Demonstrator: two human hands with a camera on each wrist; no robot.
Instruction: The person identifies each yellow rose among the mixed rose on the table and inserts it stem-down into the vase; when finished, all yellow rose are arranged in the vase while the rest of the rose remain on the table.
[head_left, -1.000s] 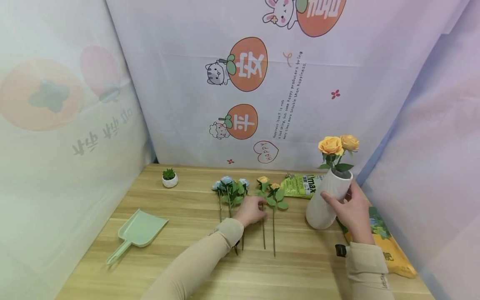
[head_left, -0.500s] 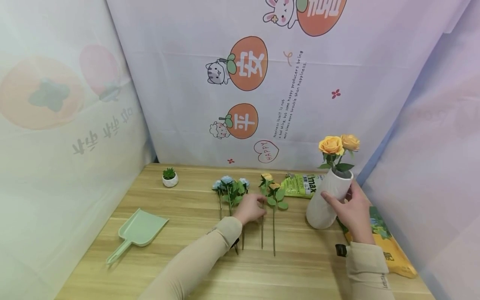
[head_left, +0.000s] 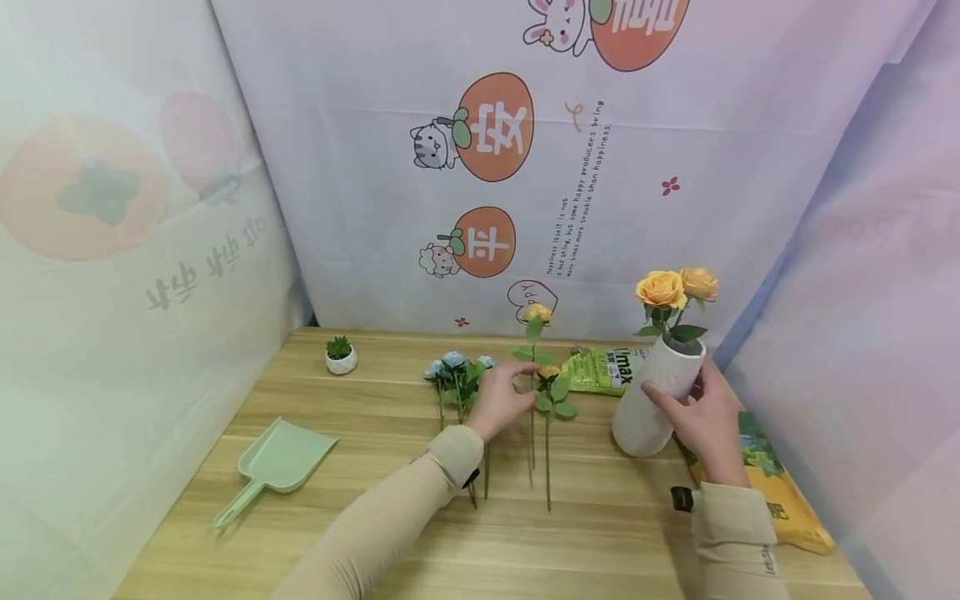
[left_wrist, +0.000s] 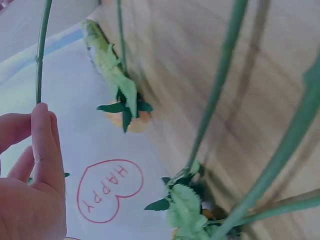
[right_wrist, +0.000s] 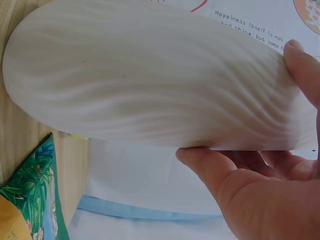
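Observation:
My left hand (head_left: 504,398) pinches the stem of a yellow rose (head_left: 537,313), whose bloom stands above the table's back edge in the head view. In the left wrist view the green stem (left_wrist: 42,55) rises from between thumb and fingers. Another yellow rose (head_left: 549,372) lies on the table just right of that hand. Blue roses (head_left: 453,362) lie to its left, partly hidden by it. My right hand (head_left: 705,425) grips a white ribbed vase (right_wrist: 150,80), which leans a little to the right. Two yellow roses (head_left: 662,290) stand in the vase's mouth.
At the back lies a green packet (head_left: 597,372). A yellow and green bag (head_left: 780,500) lies beside the right forearm. On the left are a pale green dustpan (head_left: 279,457) and a small potted succulent (head_left: 341,357). White printed cloth (head_left: 360,208) walls the table in.
The left hand has lifted one yellow rose off the table; its bloom has risen and its stem stands more upright. The right hand and vase have stayed put.

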